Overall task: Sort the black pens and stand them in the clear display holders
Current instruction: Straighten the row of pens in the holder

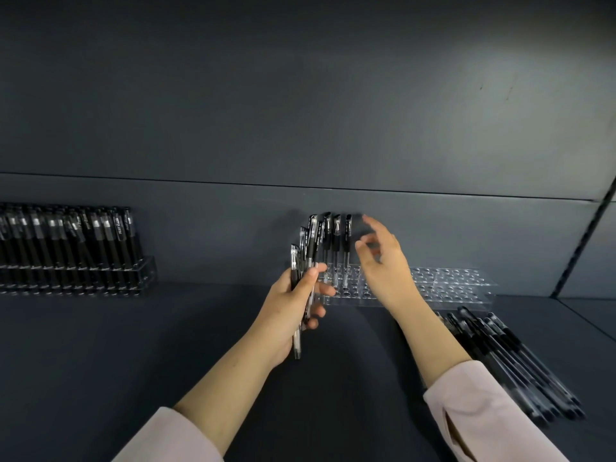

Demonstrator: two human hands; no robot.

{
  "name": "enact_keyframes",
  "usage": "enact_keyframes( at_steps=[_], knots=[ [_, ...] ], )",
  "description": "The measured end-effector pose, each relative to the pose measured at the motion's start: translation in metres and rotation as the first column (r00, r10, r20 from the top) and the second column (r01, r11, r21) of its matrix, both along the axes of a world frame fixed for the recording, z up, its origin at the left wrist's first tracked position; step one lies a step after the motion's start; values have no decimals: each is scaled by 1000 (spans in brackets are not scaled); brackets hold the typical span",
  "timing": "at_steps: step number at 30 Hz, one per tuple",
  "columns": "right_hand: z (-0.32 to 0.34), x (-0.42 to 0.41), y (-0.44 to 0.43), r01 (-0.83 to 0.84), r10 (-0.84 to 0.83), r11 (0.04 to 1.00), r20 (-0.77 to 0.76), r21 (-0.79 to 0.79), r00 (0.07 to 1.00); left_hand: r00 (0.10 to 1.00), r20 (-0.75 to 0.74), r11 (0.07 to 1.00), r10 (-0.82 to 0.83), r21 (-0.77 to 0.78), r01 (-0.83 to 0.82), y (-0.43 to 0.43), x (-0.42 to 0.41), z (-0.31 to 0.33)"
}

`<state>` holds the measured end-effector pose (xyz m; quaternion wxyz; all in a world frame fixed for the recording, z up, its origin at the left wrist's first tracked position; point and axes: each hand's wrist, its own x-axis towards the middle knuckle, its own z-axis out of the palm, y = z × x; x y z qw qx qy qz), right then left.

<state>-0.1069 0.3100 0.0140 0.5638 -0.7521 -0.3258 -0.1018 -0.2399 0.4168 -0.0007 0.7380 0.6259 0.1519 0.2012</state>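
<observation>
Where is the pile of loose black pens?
Head view: the pile lies flat on the shelf at lower right, before the clear holder, beside the right sleeve.

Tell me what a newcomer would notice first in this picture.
At centre, the left hand grips a bunch of pens, while the open right hand hovers, blurred, beside a few standing pens in the mostly empty clear holder. At far left a full holder is packed with black pens, and a pile of loose pens lies flat at lower right.
</observation>
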Motion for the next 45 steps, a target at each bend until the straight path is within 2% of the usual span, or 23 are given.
enact_keyframes(
  at_steps=[5, 8, 11, 19, 22, 24, 27, 29, 31, 33, 38, 45],
  knots=[
    [10, -8, -5, 27, -26, 998, -18, 61, 1000, 999, 15, 1000, -29, -4, 29, 1, -2, 2],
    [20, -20, -7, -99, 115, 987, -126, 123, 985, 997, 24, 998, -67, 0, 67, -2, -3, 3],
    [23, -32, -4, -215, 264, 954, -248, 207, 932, 994, 24, 994, -108, 34, 107, -5, -5, 5],
    [22, -35, -4, -200, 300, 931, -329, 305, 895, 991, 23, 988, -135, 76, 133, -7, -7, 5],
    [20, -34, -4, -167, 268, 935, -316, 312, 910, 993, 8, 991, -119, 66, 118, -7, -6, 4],
    [20, -31, -4, -95, 219, 923, -307, 374, 926, 996, -3, 994, -94, 50, 94, -7, -5, 3],
    [24, -24, -12, 99, 67, 841, -284, 532, 956, 998, -16, 997, -65, 30, 66, -3, -4, 2],
    [28, -22, -20, 191, -71, 780, -218, 597, 973, 998, -23, 998, -55, 10, 55, -1, -3, 2],
    [30, -22, -25, 246, -215, 773, -124, 584, 969, 998, -43, 999, -38, -29, 37, -1, 0, 0],
    [28, -23, -26, 257, -279, 804, -40, 537, 959, 998, -62, 998, -23, -61, 19, -1, 3, -1],
    [19, -22, -21, 201, -255, 907, 101, 369, 962, 999, -47, 998, -18, -62, 15, -2, 3, -1],
    [12, -18, -16, 194, -241, 949, 179, 248, 954, 998, -56, 999, -17, 40, 19, -4, -2, 1]
  ],
)
